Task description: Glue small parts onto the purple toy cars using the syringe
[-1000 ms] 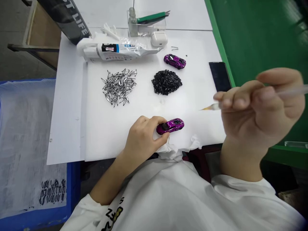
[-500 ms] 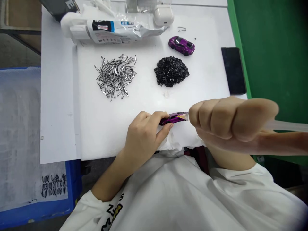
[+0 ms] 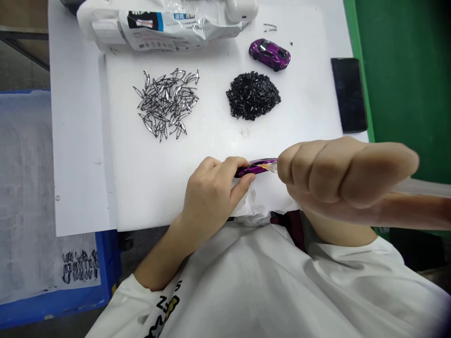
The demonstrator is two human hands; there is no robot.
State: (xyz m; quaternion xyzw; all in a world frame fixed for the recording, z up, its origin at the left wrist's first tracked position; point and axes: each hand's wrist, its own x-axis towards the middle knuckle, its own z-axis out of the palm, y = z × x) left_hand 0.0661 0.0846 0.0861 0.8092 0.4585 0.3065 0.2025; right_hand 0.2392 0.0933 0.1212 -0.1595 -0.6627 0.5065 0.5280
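Note:
Thumb and fingers of my left hand (image 3: 213, 190) pinch a purple toy car body (image 3: 259, 167) low over the front of the white board, hiding its left end. From the right, my right hand (image 3: 331, 171) is wrapped around a clear-tipped tool (image 3: 274, 166), its tip at the right end of the car body; whether they touch I cannot tell. A translucent tail runs out behind the fist to the right, and the rest of the tool is hidden. Crumpled white tissue (image 3: 255, 204) lies below the car body.
On the white board (image 3: 148, 188) lie a heap of thin black-rimmed clear pieces (image 3: 167, 103), a pile of small black parts (image 3: 252, 95) and another purple toy car (image 3: 269, 54). A silver tube (image 3: 165, 33) lies behind, a phone (image 3: 349, 95) at right, a blue tray (image 3: 109, 267) lower left.
The view has shifted slightly, so the objects at the back sit higher in the picture. Both hands keep their grips, with the tool's tip still at the car body.

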